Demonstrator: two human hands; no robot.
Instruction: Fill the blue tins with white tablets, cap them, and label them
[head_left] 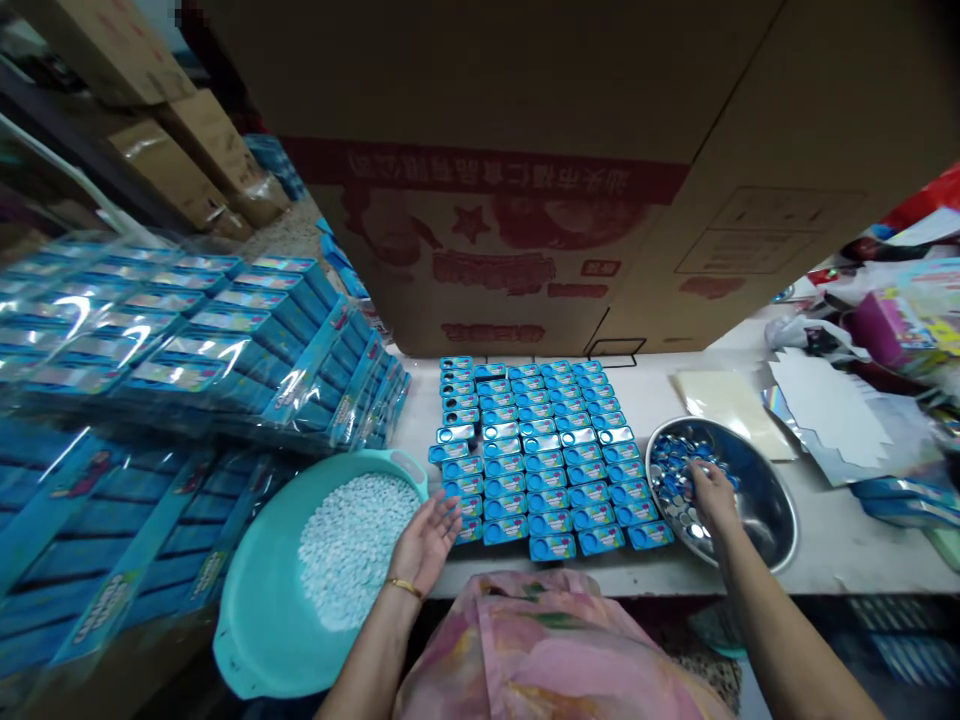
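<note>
Cardboard carton [525,240] behind the white worktop [825,565], printed face turned forward; looks stiff, awkward to take except by opposite edges. To the left, film-wrapped blue packs [172,320] in high stacks, probably slippery, best supported from beneath. Nearer, teal basin [262,640] with a cut-out handle in the rim; likely to flex if lifted by one side under such a load. At the right, stainless steel bowl [776,520], rigid and smooth, surest by the rim.

Left hand [429,540] palm up between basin and cases, fingers loosely curled, nothing visible in the palm. Right hand [714,495] reaching into the bowl, fingertips drawn together; cannot tell whether pinching a disc.

Between basin and bowl, flat blue cases [546,478] in close columns, each seemingly light and stiff; best by the short ends, without nudging neighbours. Shiny discs [675,480] heaped in the bowl, probably slick, easiest by the edge. Smallest, pale tablets [360,550] piled in the basin; look dry, light, quick to roll, better scooped than picked.
</note>
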